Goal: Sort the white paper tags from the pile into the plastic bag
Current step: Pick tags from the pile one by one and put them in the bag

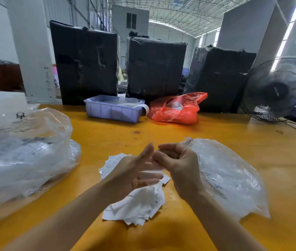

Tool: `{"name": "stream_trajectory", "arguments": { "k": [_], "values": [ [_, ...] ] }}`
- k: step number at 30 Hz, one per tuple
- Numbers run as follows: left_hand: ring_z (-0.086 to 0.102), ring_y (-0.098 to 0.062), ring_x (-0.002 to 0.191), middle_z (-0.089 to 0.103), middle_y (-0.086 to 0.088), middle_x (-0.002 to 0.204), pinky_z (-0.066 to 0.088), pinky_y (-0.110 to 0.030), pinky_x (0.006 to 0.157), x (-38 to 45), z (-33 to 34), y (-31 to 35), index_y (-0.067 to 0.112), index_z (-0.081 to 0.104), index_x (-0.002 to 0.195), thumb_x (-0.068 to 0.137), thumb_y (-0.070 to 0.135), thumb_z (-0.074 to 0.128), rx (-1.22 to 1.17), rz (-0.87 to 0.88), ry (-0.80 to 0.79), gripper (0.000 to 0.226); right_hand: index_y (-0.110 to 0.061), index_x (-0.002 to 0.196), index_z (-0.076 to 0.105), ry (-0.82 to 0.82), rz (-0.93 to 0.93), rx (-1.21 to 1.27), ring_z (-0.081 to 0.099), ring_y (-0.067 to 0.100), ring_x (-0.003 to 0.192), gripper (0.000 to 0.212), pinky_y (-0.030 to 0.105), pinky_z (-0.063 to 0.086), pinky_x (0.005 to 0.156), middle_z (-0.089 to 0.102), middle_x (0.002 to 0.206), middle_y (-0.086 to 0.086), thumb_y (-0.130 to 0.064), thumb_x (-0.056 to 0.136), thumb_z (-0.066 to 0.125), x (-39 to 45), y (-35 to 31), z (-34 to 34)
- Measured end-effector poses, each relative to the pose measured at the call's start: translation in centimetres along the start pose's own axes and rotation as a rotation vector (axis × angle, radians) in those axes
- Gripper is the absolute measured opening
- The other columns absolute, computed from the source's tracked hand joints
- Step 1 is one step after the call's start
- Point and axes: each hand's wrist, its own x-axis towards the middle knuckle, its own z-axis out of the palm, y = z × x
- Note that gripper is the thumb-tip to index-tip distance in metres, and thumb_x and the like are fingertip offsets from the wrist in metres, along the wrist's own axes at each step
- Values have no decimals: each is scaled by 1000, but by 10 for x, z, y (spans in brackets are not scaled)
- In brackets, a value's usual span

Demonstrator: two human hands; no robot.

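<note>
Daylight pours through translucent arched roof (189, 17) and tall bright window strips at right (286, 33), blown out. Glossy yellow wooden desk (252, 160) carries soft sheen; soft shadow under forearms near bottom edge. Both hands motion-blurred, left fingers (149, 176) smeared. Wide-angle bending at edges; left margin soft.

bench (161, 131): glossy yellow wood | plastic bag (230, 178): clear crinkled film | paper tags (138, 205): matt white | tray (112, 111): lilac plastic | red bag (176, 109): shiny thin plastic
</note>
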Motion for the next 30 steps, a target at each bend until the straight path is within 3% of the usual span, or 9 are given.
{"name": "stream_trajectory", "arguments": {
  "k": [2,5,9,14,17,20,23,26,30],
  "values": [
    [72,-26,85,73,-17,95,58,-27,70,-3,-1,-1,6,75,90,62,39,76,-1,15,-31,43,-8,84,66,-9,-6,-9,72,29,73,16,41,58,71,73,76,13,0,73,75,-1,1,1],
    [69,-12,64,73,-12,78,53,-18,58,-4,-3,-3,11,79,76,71,14,74,28,0,60,7,-1,90,63,-24,32,77,72,30,74,15,33,58,68,73,79,15,8,79,67,0,1,-2],
    [64,-8,56,73,-7,72,51,-16,54,-1,-8,-1,10,75,78,77,15,72,78,12,166,6,1,94,60,-8,59,138,72,28,76,16,25,57,68,73,79,14,12,82,60,3,2,-5],
    [61,-5,53,72,-5,66,49,-15,53,-3,-10,2,9,73,72,57,29,78,199,51,209,25,-3,99,60,-26,95,130,72,25,78,24,23,56,68,73,87,15,11,80,65,4,4,-6],
    [61,-6,55,73,-4,69,48,-16,54,-3,-14,3,8,72,76,55,31,78,218,69,224,31,-7,101,61,-44,137,111,71,21,77,31,23,55,67,73,84,11,8,76,69,7,5,-8],
    [65,-8,61,75,-4,78,51,-16,55,2,-18,2,7,71,85,62,28,76,65,91,301,31,-6,101,60,-51,189,121,69,18,72,32,23,54,65,71,75,7,12,75,68,10,9,-11],
    [70,-13,68,75,-7,81,52,-17,55,6,-18,0,5,69,83,68,19,72,-169,142,362,21,1,104,59,-179,285,82,68,17,66,32,23,54,61,70,71,7,14,75,67,10,12,-9],
    [72,-18,68,74,-11,77,53,-18,54,8,-17,0,2,66,81,79,9,68,-266,188,382,8,0,102,60,-213,266,-70,68,17,63,24,25,55,59,69,72,8,7,80,67,10,17,-10],
    [70,-16,59,73,-10,70,53,-19,52,8,-21,-1,2,62,77,81,1,67,-152,245,427,7,-6,109,63,-106,-69,-831,61,13,81,19,14,49,70,65,90,1,-10,90,60,16,26,-26]
  ]
}}
